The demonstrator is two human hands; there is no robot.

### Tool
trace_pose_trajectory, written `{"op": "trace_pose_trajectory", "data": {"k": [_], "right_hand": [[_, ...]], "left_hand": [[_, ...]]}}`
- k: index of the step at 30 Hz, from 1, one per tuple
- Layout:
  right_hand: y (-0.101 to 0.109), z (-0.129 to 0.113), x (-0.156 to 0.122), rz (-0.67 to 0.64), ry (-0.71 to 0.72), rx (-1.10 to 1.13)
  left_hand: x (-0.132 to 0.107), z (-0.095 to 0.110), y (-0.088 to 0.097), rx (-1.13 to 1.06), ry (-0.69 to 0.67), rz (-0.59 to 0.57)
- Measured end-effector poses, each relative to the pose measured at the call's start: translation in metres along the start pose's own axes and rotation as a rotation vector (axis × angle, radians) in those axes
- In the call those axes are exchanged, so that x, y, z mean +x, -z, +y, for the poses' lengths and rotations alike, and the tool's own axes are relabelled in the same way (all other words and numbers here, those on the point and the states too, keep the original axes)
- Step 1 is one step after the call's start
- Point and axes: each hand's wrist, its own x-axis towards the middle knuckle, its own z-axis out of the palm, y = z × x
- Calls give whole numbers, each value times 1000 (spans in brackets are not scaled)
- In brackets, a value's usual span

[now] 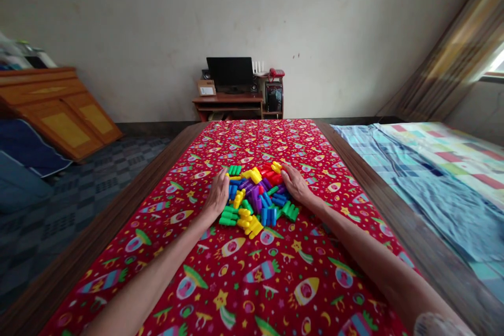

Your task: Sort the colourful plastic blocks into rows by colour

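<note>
A heap of plastic building blocks [255, 198] in yellow, blue, green, purple and red lies on a red patterned cloth [260, 273]. At the heap's left edge rests my left hand [218, 194], fingers reaching forward beside green and blue blocks. My right hand [296, 185] lies against the far right side, its fingertips by a yellow block [276, 167] and red blocks [271, 176]. Both hands look open and seem to cup the pile from its sides; some fingertips are hidden. Nearest me are yellow blocks [252, 227] and a blue block [269, 217].
The cloth covers a dark wooden table [350, 168]. Beyond it a desk [228, 98] carries a monitor [230, 72] and a red telephone [276, 72]. A wooden cabinet [59, 110] stands left; a bed [433, 178] with blue cloth lies right.
</note>
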Motion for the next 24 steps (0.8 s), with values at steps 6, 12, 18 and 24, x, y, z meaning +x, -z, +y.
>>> {"op": "trace_pose_trajectory", "data": {"k": [6, 12, 18, 24], "right_hand": [[-19, -30, -24, 30, 161, 74], [12, -16, -14, 150, 2, 114], [42, 22, 16, 124, 86, -111], [42, 34, 39, -269, 236, -233]], "left_hand": [[11, 8, -5, -209, 83, -44], [3, 3, 4, -233, 106, 65], [2, 6, 6, -273, 136, 116], [2, 2, 6, -310, 159, 81]]}}
